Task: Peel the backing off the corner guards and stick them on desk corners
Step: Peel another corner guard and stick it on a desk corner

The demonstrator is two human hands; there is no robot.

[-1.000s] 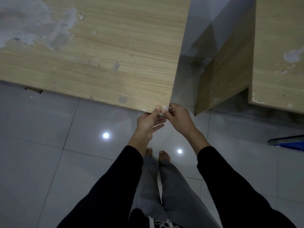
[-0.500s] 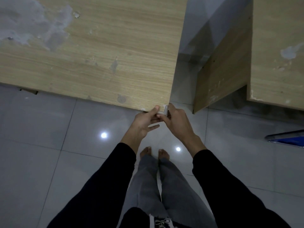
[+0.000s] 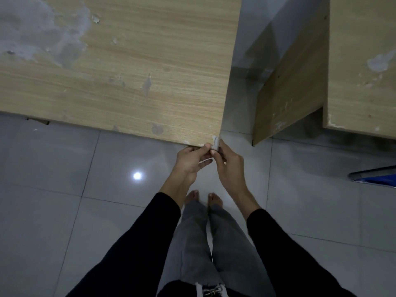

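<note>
Pale little corner guard (image 3: 216, 144) sits right at the near corner of the wood desk (image 3: 128, 82). We pinch it with our left hand (image 3: 188, 161) and our right hand (image 3: 230, 166), fingers curled.

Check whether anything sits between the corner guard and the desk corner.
Nothing visible does. The corner guard is right at the desk corner, pinched between the left hand and right hand.

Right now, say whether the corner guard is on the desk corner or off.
On: the corner guard sits against the desk corner, left hand and right hand pinching it. Stuck fast: cannot tell.
</note>
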